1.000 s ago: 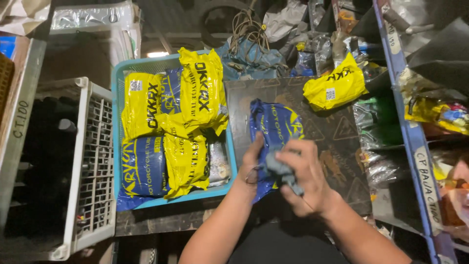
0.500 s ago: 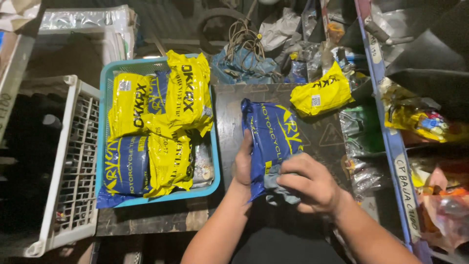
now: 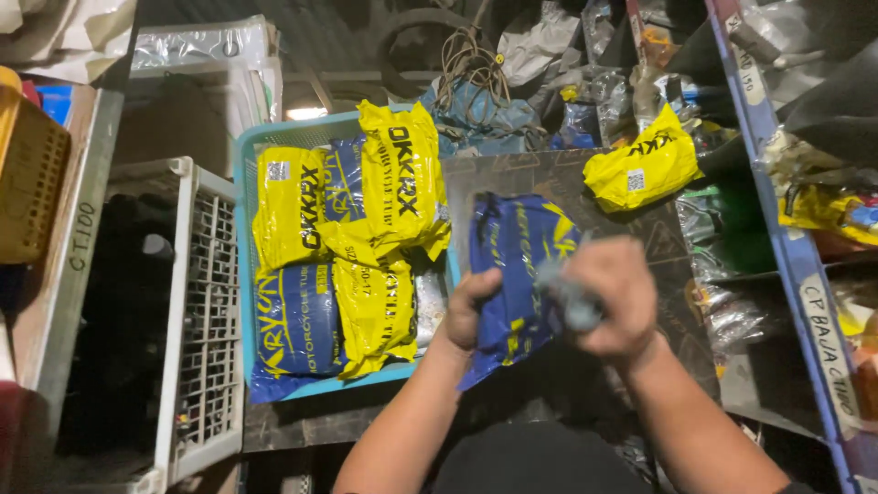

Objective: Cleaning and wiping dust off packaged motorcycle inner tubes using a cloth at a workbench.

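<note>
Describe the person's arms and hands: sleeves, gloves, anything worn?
Both arms are bare from wrist to past the elbow; no sleeves show in the head view. The left hand and right hand are bare too: no gloves, no watch or wristband, no rings that can be made out. The right hand is motion-blurred, so fine detail is lost.

Glossy blue plastic packet (image 3: pixel 517 274); glossy yellow plastic packets (image 3: pixel 400 178); smooth light-blue plastic tray (image 3: pixel 243 165); white plastic lattice crate (image 3: pixel 203 320); matt grey cloth (image 3: pixel 572 297).
</note>
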